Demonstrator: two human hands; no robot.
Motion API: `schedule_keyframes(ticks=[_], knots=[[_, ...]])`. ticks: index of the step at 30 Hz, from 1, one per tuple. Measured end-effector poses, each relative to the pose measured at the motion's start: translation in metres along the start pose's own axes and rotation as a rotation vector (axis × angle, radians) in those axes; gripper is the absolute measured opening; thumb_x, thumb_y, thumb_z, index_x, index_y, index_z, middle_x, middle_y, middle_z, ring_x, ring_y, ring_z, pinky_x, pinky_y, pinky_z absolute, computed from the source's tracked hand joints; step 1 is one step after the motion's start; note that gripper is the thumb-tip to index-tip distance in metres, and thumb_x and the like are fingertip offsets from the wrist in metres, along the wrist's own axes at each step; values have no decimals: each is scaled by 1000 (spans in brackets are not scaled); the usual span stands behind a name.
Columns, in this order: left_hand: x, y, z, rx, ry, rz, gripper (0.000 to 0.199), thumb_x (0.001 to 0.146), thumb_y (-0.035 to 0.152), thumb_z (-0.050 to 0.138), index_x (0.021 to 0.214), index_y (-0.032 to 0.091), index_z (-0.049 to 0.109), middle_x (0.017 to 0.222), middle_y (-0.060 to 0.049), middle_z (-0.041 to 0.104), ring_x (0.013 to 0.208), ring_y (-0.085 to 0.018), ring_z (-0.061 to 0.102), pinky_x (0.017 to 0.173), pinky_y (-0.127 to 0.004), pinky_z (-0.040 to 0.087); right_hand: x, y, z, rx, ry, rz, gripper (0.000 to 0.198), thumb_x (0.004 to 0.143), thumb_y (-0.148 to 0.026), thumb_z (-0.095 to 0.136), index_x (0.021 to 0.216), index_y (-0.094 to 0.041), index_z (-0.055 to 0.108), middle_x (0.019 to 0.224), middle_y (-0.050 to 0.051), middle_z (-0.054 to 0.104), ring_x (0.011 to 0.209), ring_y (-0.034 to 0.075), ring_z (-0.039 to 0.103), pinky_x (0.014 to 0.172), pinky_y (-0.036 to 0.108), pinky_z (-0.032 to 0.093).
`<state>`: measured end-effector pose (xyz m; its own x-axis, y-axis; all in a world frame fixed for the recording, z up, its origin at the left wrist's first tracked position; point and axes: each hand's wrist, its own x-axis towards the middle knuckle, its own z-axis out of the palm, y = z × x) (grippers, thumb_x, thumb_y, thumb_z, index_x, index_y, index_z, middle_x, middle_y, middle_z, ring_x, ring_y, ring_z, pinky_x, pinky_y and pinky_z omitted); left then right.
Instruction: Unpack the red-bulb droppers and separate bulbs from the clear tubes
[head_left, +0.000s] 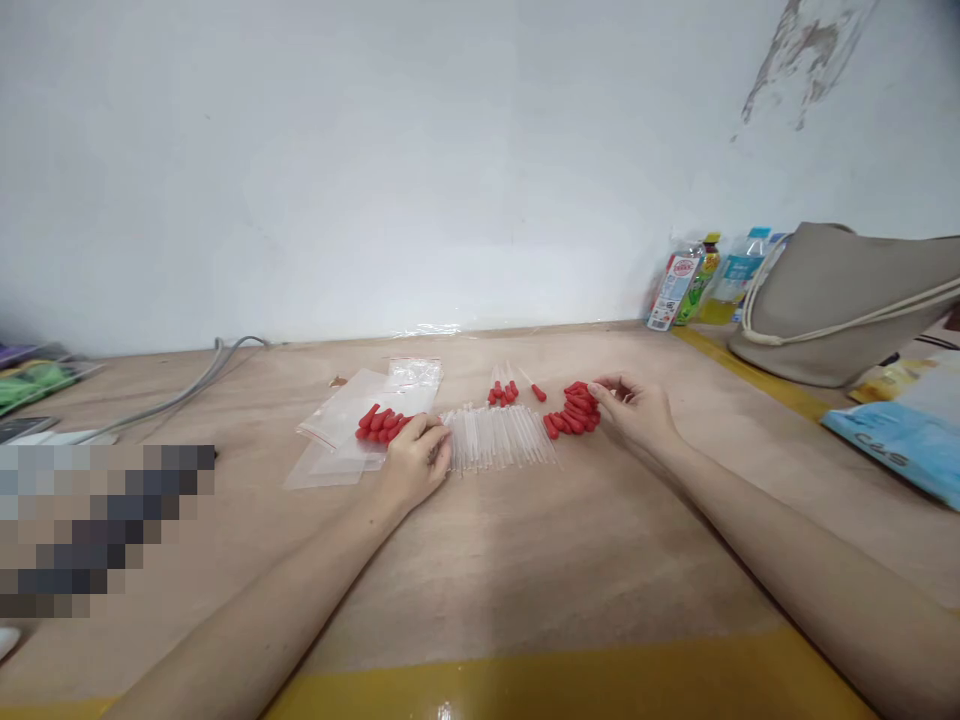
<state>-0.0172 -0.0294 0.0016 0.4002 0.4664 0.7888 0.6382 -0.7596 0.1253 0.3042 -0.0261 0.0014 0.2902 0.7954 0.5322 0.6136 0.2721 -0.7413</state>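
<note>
A row of thin clear tubes (pixel 499 440) lies side by side on the wooden table in front of me. At its left end is my left hand (pixel 420 460), its fingers curled and pressed together; whatever they hold is hidden. Beside that hand, red rubber bulbs (pixel 382 425) rest on clear plastic bags (pixel 330 462). To the right of the tubes is another heap of red rubber bulbs (pixel 574 412). My right hand (pixel 634 408) pinches a bulb at the heap's upper right edge. Behind the row lie several droppers (pixel 502 392), red bulbs fitted on clear tubes, with one dropper (pixel 538 392) slightly apart.
Drink bottles (pixel 731 280) and a carton (pixel 673 292) stand by the wall at right, beside a grey bag (pixel 847 300). A blue packet (pixel 892 450) lies nearer. A grey cable (pixel 187 385) crosses the left side. Yellow tape (pixel 570 680) lines the front edge.
</note>
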Motion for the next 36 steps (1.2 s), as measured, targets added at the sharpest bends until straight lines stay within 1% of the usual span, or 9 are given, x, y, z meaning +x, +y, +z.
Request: schedule_keyframes(ticks=[4,11,16,22,24,26,28,32,36], knots=[[0,8,-1,9,-10,-24,15,78,22,52,85,15,63,90,-8,55,77,-15,57,66,-26,50,-1,-1,0,-24,-31,-45,29,72,-44,58,81,-18,68,73,4,66,55,12,47,52,26,38],[-1,10,-2,-8,-67,-34,19,80,26,51,89,14,63,94,-9,53,76,-14,57,66,-27,51,-7,-12,-3,-185,-148,-365,19,76,-39,57,74,-23,67,76,1,66,70,16,55,73,33,40],[-2,9,-2,-11,-80,-39,23,80,28,52,96,14,61,100,-10,51,74,-14,54,68,-29,50,-6,-9,-3,-213,-56,-418,20,77,-39,56,74,-22,67,78,3,64,74,17,55,73,32,41],[-1,7,-5,-11,-49,-78,23,83,24,48,101,15,59,102,-9,48,73,-13,52,69,-30,48,15,-16,0,-293,72,-295,25,79,-36,49,71,-18,65,72,4,62,68,16,54,66,28,41],[0,6,-7,18,-32,-72,23,83,23,48,100,15,59,104,-10,48,76,-14,51,71,-31,47,28,-29,6,-403,-12,-248,22,78,-34,50,74,-19,66,76,4,64,72,16,55,69,28,40],[1,7,-9,74,-4,-48,21,81,23,50,98,16,61,105,-10,49,79,-16,51,74,-34,45,41,-44,17,-566,-204,-153,20,76,-33,50,75,-22,67,80,3,66,80,18,57,72,30,39],[2,8,-11,137,19,-19,19,80,23,52,95,17,63,106,-11,51,83,-18,51,77,-37,43,53,-57,34,-730,-404,68,20,73,-35,52,80,-24,67,86,3,66,86,20,57,73,31,38],[5,13,-16,191,33,20,17,78,23,54,91,18,64,104,-10,54,91,-22,51,80,-40,40,69,-63,71,-808,-527,276,17,53,-25,68,68,-17,66,72,8,65,73,24,59,65,34,39],[5,14,-17,200,14,15,16,79,23,53,90,19,64,103,-10,55,92,-22,51,79,-40,39,75,-60,87,-810,-547,337,13,52,-18,68,64,-15,64,67,9,63,70,25,59,67,38,38]])
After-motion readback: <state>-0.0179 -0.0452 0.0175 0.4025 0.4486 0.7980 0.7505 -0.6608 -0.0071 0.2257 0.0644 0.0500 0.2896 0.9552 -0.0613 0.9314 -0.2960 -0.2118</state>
